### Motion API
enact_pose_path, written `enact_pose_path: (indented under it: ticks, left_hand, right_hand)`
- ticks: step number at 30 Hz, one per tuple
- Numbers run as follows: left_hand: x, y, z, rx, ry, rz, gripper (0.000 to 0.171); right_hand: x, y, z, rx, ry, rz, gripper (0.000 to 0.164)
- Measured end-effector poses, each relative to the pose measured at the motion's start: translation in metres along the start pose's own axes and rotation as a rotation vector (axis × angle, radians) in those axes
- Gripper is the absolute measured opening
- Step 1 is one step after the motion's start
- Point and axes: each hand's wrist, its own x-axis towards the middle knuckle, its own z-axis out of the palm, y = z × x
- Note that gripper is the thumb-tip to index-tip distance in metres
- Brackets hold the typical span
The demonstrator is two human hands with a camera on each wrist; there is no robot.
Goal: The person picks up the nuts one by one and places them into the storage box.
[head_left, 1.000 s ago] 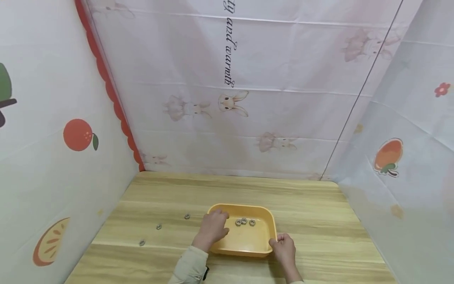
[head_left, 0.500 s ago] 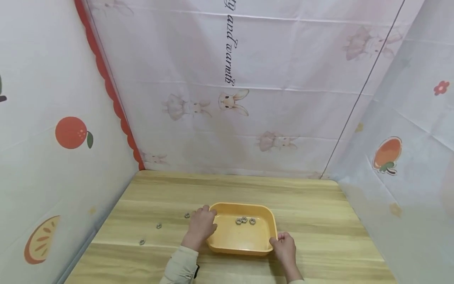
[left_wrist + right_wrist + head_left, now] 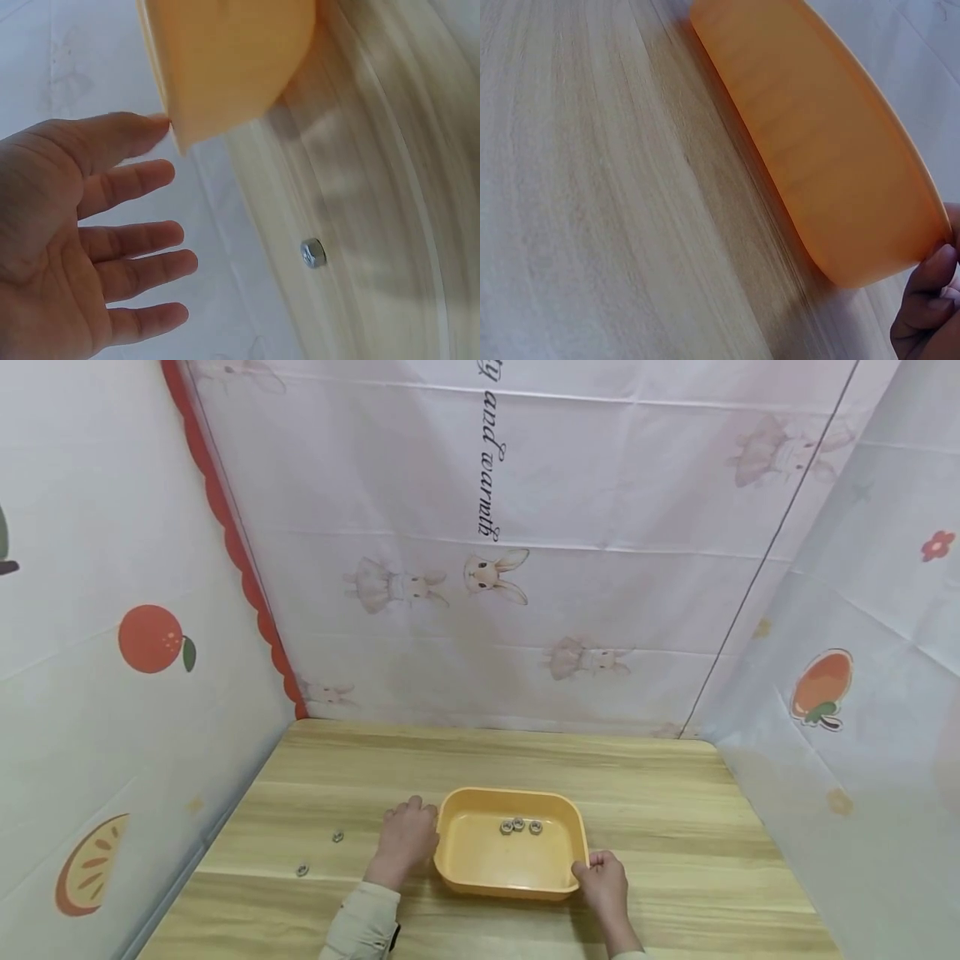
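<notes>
A yellow plastic bin stands on the table, with three metal hex nuts lying inside near its far side. At its right rim my right hand pinches the wall between thumb and fingers, as the right wrist view also shows. My left hand is just left of the bin, fingers spread and holding nothing; in the left wrist view its thumb is at or very near the bin's edge. Beneath that hand a nut sits on the table, hidden from the head view.
Further left on the wooden table lie two more nuts, one farther back and one nearer. Printed cloth walls enclose the table at the back, left and right.
My left hand has moved left, from over the bin's inside past its left rim, and now covers the nearest loose nut in the head view. The right hand keeps its grip on the bin.
</notes>
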Motion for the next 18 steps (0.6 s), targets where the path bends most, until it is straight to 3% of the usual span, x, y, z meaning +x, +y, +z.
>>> enact_pose_path:
  ticks: [9, 14, 18]
  left_hand:
    - [0.000, -0.019, 0.007, 0.002, 0.026, -0.023, 0.025]
    - [-0.005, -0.032, 0.024, -0.086, 0.119, 0.018, 0.026]
    - [-0.011, -0.043, 0.038, -0.237, 0.160, 0.024, 0.030]
  right_hand:
    - [-0.001, 0.000, 0.000, 0.003, -0.011, 0.006, 0.017]
    - [-0.002, 0.002, -0.001, 0.013, -0.008, -0.004, 0.017]
    - [-0.002, 0.004, -0.003, 0.018, -0.012, -0.008, 0.017]
